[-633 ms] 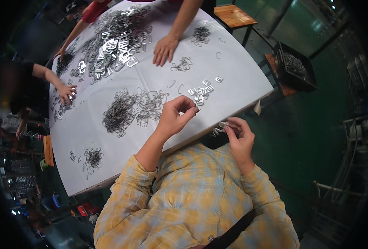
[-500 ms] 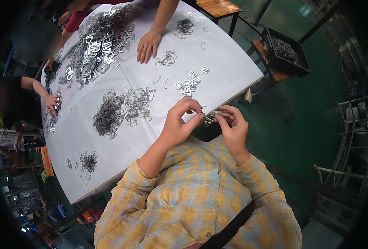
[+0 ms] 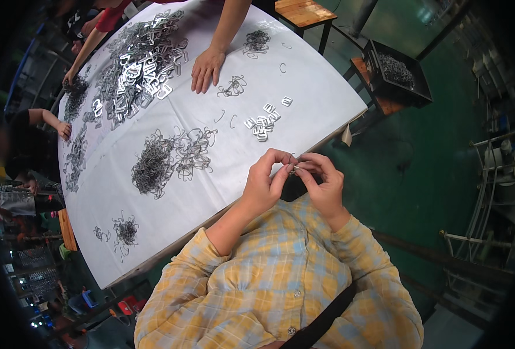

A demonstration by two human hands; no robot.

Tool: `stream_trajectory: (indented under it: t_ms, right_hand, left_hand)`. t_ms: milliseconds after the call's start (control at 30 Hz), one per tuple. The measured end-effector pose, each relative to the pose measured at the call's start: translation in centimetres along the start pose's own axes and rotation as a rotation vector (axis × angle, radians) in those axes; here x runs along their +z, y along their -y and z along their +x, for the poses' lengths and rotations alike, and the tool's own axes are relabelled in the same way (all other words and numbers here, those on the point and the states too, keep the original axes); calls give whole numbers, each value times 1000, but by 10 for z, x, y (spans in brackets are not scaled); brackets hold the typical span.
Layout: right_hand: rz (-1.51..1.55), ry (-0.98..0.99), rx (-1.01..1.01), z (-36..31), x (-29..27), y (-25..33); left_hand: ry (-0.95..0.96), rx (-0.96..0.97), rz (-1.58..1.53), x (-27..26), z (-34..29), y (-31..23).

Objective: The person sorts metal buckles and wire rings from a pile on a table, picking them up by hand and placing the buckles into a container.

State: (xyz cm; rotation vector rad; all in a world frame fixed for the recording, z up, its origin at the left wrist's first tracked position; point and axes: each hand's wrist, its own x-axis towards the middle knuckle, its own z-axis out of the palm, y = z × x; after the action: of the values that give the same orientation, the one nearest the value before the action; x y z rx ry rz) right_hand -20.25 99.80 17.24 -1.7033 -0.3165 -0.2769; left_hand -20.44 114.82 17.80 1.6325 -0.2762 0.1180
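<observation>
I'm looking in on a factory workshop, judging by the green floor (image 3: 403,203), the metal buckles (image 3: 138,75) and wire hooks (image 3: 151,167) heaped on a white table (image 3: 176,218), and the black crate (image 3: 423,92) of metal parts (image 3: 397,71) at far right.

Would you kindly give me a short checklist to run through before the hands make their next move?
1. Left hand and right hand together: ok, they meet near the table edge.
2. Small metal parts gripped: ok, pinched between the hands.
3. Clear view of those parts: not ok, the hands mostly cover them.
4. Parts properly joined: cannot tell, too small and hidden.
5. Flat metal buckles nearby: ok, a small cluster lies just beyond the hands.
6. Co-worker's hand clear of that cluster: ok, it rests on the table, well apart.
</observation>
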Motion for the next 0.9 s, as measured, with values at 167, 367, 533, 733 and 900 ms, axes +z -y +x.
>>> stream_trajectory:
  t_ms: [167,367,533,733,900]
  right_hand:
    - [-253,13,19,44,4,-31]
    - [-763,132,-20,91,47,-81]
    - [-738,150,51,104,58,-88]
    - [-243,287,206,105,40,-66]
    - [224,402,429,83,8,-10]
  left_hand:
    - [30,-60,48,-3,-8,-8]
    - [57,-23,54,0,-14,-7]
    - [37,-81,32,-2,-19,-2]
    - [14,-48,137,-5,-16,0]
    - [-50,-22,203,-10,-8,5]
